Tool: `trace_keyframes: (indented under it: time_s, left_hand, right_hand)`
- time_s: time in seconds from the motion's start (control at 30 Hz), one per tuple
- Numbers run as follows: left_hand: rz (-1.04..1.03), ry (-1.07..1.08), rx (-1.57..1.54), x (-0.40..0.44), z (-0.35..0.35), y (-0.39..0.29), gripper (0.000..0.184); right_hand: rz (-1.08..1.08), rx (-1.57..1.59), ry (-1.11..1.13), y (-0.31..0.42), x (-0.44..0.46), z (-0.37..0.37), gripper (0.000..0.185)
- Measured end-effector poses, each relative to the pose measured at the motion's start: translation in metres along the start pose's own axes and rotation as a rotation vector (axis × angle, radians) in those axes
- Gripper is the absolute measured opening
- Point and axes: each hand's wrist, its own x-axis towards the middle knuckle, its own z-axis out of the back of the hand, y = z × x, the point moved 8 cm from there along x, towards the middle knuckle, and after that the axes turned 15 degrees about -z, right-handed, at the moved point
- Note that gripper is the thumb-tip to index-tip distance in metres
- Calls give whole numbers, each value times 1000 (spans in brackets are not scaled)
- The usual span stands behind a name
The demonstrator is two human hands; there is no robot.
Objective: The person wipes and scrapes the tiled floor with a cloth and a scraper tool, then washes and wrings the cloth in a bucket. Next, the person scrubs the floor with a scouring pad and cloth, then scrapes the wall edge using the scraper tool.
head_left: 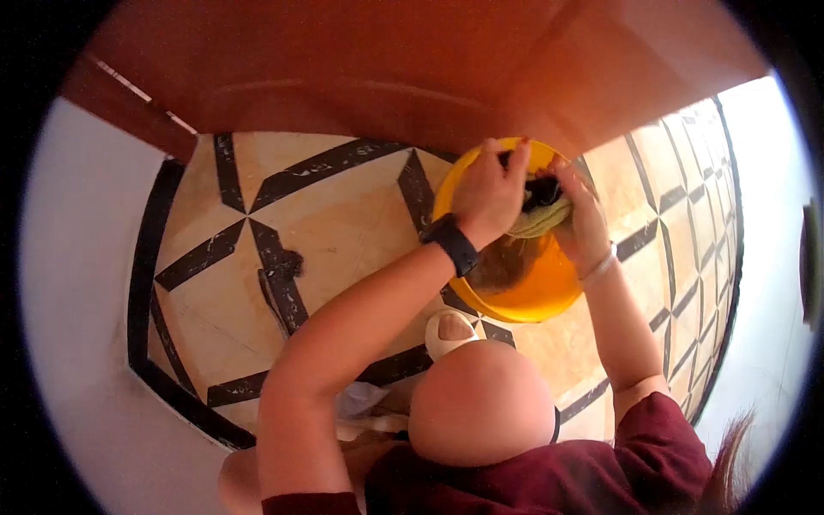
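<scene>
green cloth (539, 223) held between left hand (491, 196) and right hand (584, 221), fingers (518, 165) curled

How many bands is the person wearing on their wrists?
2: a wide black band above the left hand, and a thin pale band above the right hand. Both wrists are visible.

Yellow bucket (549, 287); red-brown door (343, 69); black-banded cream tiles (335, 202)
</scene>
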Motion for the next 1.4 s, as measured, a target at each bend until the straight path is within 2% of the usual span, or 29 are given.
trace_keyframes:
  time_s: [0.03,0.07,0.13,0.17,0.23,0.27,0.3,0.4,0.43,0.53,0.57,0.67,0.7,0.77,0.8,0.83,0.93,0.97,1.07,1.1,1.17,1.23,1.27,1.3,1.4]
  left_hand:
    - [99,-107,-186,4,27,9,42]
    - [191,-212,-373,4,53,14,46]
    - [118,-230,-148,7,124,-29,56]
    - [84,-243,-31,1,157,-47,62]
    - [20,-247,142,-20,206,-63,71]
    - [-7,-251,230,-31,229,-72,76]
    - [44,-191,329,-44,250,-82,91]
    - [112,-20,125,-94,296,-60,94]
    - [138,-41,-144,-111,305,-81,92]
    - [54,-98,-415,-150,350,-89,88]
    - [37,-176,-521,-159,363,-90,88]
    - [-122,7,-377,-180,412,-84,83]
    - [48,-122,-847,-194,420,-69,76]
    - [-34,-227,-783,-202,457,-62,74]
    - [-55,-255,-698,-209,466,-62,70]
    - [-71,-284,-611,-215,475,-62,65]
    - [-77,-281,-169,-205,472,-73,44]
    - [-83,-335,-28,-204,480,-59,29]
    - [144,-566,912,-233,515,-55,33]
    - [329,-442,1067,-240,521,-43,38]
    - [165,-1009,-343,-276,522,27,35]
    - [65,-1077,-989,-288,505,65,35]
    - [73,-971,-897,-292,501,74,35]
    - [76,-864,-802,-296,495,78,36]
    - [45,-568,-506,-304,486,94,37]
  right_hand:
    - [266,-341,55,17,-9,-27,29]
    - [301,-572,75,19,-11,-51,30]
    - [407,-1033,125,20,-13,-107,33]
    - [404,-928,296,13,-9,-131,34]
    - [378,-937,280,4,10,-163,35]
    - [284,-805,346,-2,19,-179,35]
    - [188,-665,403,-9,29,-195,36]
    - [-216,-122,501,-29,45,-245,42]
    - [-190,-147,456,-32,42,-266,44]
    - [-421,-38,1004,-47,-1,-350,46]
    - [-327,-153,750,-55,18,-351,45]
    - [-420,-330,848,-75,14,-404,45]
    - [-279,-301,697,-69,-4,-424,47]
    - [-223,-658,645,-90,-1,-445,41]
    - [-197,-832,613,-103,-2,-452,40]
    - [-134,-1037,716,-112,-14,-470,42]
    - [326,-1439,782,-123,-54,-517,44]
    - [434,-1563,841,-135,-63,-524,37]
    - [823,-2003,975,-170,-85,-535,34]
    - [866,-2066,910,-176,-88,-534,35]
    - [1002,-2078,1028,-205,-101,-526,38]
    - [1161,-2143,1118,-241,-98,-503,39]
    - [1256,-2207,1142,-257,-97,-490,39]
    - [962,-2334,1138,-271,-88,-480,39]
    - [699,-2071,1018,-280,-52,-471,51]
